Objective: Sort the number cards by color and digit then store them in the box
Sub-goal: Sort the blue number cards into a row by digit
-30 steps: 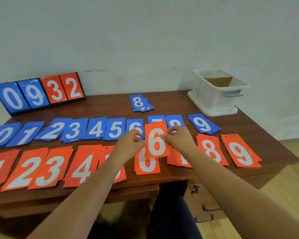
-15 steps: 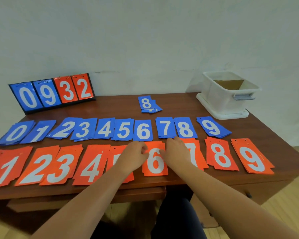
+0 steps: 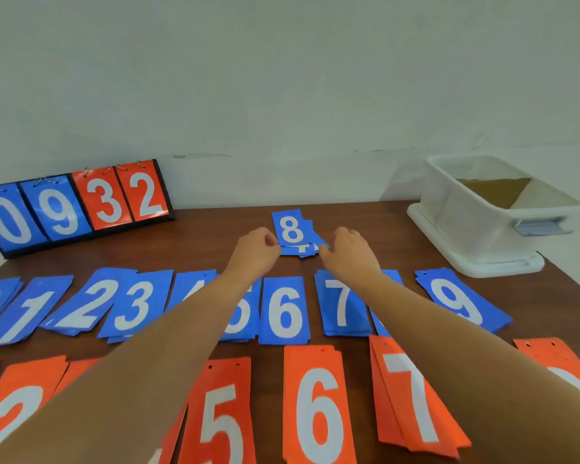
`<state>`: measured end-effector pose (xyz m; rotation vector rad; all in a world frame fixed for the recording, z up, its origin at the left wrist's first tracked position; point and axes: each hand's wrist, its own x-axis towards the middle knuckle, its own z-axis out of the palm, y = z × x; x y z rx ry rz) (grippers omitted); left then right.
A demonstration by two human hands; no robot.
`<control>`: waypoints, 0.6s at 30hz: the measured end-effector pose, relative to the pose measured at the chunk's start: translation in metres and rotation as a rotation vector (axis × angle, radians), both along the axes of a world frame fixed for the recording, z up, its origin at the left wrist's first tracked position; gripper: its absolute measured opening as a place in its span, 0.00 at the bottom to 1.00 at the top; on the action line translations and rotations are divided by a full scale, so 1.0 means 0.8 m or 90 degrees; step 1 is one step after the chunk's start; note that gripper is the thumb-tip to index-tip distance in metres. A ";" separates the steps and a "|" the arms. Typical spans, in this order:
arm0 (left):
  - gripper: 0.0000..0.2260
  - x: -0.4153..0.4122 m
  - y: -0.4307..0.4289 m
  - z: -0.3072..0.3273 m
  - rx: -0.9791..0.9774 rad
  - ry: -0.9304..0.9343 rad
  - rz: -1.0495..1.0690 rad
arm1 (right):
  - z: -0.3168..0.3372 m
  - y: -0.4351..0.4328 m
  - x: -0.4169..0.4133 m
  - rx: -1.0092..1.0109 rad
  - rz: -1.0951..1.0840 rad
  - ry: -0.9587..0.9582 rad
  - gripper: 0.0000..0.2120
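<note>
A small loose pile of blue cards (image 3: pixel 291 229) with an 8 on top lies at the far middle of the table. My left hand (image 3: pixel 256 250) pinches its left edge with curled fingers. My right hand (image 3: pixel 346 252) pinches its right edge, and both forearms stretch over the rows. Nearer to me runs a row of blue card piles from 0 to 9, among them the blue 6 (image 3: pixel 284 311) and blue 9 (image 3: pixel 459 301). Closest lies a row of orange piles, with the orange 6 (image 3: pixel 317 405) and orange 7 (image 3: pixel 412 398) in plain sight. My arms hide the blue 4, 5 and 8 in part.
A white plastic box (image 3: pixel 472 222) stands on its lid at the far right of the brown table (image 3: pixel 215 236), with brown cardboard inside. A flip scoreboard (image 3: pixel 74 204) showing 0 9 3 2 leans on the wall at the far left.
Both hands laid the orange 6 card on its pile, let go, and reached forward over the blue row to the far blue pile. The view tilted down and closer.
</note>
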<state>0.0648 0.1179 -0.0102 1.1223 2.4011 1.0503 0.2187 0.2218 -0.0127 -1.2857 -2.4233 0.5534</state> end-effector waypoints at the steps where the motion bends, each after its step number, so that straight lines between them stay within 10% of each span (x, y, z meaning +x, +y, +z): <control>1: 0.05 -0.010 0.016 -0.006 -0.007 -0.009 0.007 | -0.007 0.014 -0.013 -0.005 0.002 -0.003 0.11; 9: 0.07 -0.070 0.113 -0.043 0.019 -0.189 0.126 | -0.055 0.101 -0.103 -0.060 -0.042 -0.005 0.13; 18: 0.18 -0.083 0.123 -0.064 -0.005 -0.126 0.093 | -0.069 0.107 -0.139 -0.210 -0.119 0.083 0.21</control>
